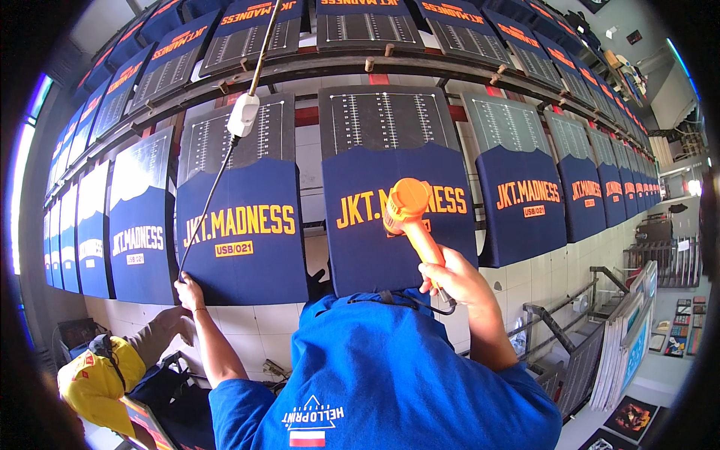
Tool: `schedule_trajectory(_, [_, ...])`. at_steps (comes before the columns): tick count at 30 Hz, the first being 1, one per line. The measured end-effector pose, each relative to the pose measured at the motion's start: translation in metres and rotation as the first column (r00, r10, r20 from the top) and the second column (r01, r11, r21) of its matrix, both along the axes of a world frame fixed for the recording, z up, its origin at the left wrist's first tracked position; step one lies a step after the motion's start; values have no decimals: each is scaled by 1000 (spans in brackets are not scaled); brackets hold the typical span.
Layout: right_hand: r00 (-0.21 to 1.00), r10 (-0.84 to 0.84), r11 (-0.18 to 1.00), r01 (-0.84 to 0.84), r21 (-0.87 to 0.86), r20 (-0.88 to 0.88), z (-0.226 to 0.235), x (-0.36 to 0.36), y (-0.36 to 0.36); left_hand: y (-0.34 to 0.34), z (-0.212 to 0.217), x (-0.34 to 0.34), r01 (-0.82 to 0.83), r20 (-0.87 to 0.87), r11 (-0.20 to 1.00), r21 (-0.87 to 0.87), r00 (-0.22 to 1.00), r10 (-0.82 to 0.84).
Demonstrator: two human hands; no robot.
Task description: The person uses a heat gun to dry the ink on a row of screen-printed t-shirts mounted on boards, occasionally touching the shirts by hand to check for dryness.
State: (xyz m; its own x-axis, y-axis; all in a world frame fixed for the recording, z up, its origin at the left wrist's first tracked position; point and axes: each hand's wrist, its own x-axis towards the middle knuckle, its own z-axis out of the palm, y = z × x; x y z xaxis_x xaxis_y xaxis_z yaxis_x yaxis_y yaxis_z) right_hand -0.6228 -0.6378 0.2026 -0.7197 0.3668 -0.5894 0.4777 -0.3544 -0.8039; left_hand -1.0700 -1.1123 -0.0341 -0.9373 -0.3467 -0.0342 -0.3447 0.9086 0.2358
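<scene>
My right hand (459,277) is closed round the handle of an orange hair dryer (421,234). The dryer's round head is over a navy T-shirt (397,266) with orange and yellow lettering, covering part of the print. That shirt lies stretched on a dark board (386,116) marked with white scale lines. At the left, my left hand (191,291) grips a black cable (206,199) near the lower edge of another printed navy shirt (262,270). The cable runs up to a white socket connector (243,115), which hangs from a line overhead.
More shirt-covered boards (529,195) curve away to both sides, with a second row (367,30) across the rail (300,67). A person in a yellow shirt (101,382) bends at the lower left. Framed screens (619,352) and a metal railing (559,326) stand at right.
</scene>
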Motion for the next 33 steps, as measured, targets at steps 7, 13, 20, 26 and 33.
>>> schedule_trajectory(7, [998,-55,998,56,23,-25,-2,3,2,4,3,2,8,7,1000,2,1000,-8])
schedule_trajectory(13, [999,31,999,-31,-23,23,6,9,11,-7,1,0,39,-11,999,20,999,-38])
schedule_trajectory(20, [999,-13,1000,13,-7,50,10,19,13,1,5,9,17,-13,1000,-2,1000,-17])
schedule_trajectory(26, [995,-94,995,93,36,28,5,22,11,14,10,20,-20,10,1000,4,1000,20])
schedule_trajectory(33, [993,-117,991,116,61,14,6,26,15,0,-13,25,128,-168,988,-87,976,-141])
